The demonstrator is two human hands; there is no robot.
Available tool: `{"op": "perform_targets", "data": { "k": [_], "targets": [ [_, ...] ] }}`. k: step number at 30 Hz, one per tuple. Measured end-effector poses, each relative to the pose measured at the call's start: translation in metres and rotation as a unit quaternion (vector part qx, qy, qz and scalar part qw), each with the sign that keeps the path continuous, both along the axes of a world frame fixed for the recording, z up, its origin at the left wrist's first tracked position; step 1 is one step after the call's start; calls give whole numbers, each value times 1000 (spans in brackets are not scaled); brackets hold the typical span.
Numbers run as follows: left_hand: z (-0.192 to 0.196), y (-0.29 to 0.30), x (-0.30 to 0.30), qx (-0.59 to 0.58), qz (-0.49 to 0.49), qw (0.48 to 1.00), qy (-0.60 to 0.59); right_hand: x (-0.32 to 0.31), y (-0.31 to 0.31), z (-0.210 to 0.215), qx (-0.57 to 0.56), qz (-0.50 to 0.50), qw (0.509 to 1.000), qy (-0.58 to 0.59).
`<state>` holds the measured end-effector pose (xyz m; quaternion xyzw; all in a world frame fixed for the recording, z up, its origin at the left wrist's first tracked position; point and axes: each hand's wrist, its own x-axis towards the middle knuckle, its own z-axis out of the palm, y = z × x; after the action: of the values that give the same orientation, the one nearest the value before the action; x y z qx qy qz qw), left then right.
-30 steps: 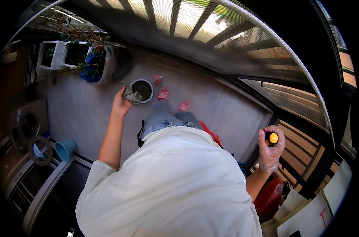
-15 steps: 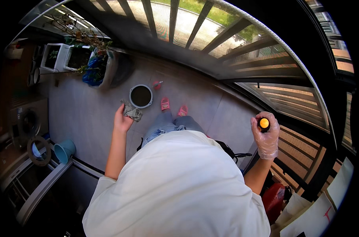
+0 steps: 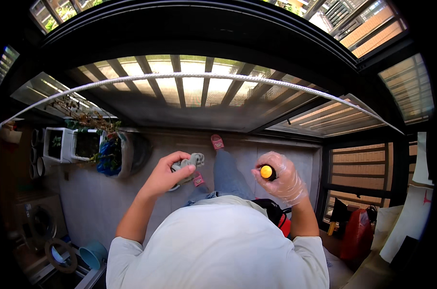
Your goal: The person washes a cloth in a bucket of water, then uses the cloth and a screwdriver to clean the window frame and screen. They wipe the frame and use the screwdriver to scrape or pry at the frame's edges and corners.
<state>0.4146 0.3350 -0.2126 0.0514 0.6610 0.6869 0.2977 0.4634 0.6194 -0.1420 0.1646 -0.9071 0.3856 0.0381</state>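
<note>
In front of my chest, my left hand is bare and closed around a crumpled grey-green cloth, which sticks out past the fingers. To its right, my right hand, in a clear plastic glove, grips a dark round thing with a yellow end. That yellow end faces up at me; the rest is hidden in the fist, so its kind cannot be made out. A sliver of the grey bucket's rim shows below my left hand.
A white rope spans the view before a slatted window. Potted plants and a bag of soil stand left, above a washing machine. A blue bucket sits lower left, a red bag lower right. Pink slippers are on my feet.
My view has turned and shifted toward the window, with one foot stepped forward. Both hands have come closer together in front of me, still holding the cloth and the yellow-ended thing.
</note>
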Motion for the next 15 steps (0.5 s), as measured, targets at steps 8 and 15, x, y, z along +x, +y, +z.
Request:
{"op": "perform_targets", "data": {
  "k": [8, 15],
  "targets": [
    [183, 49, -52, -44, -280, 956, 79, -39, -16, 82, -240, 99, 966, 0],
    [225, 98, -111, -84, -349, 925, 129, -76, 18, 120, -170, 47, 975, 138]
  ]
}}
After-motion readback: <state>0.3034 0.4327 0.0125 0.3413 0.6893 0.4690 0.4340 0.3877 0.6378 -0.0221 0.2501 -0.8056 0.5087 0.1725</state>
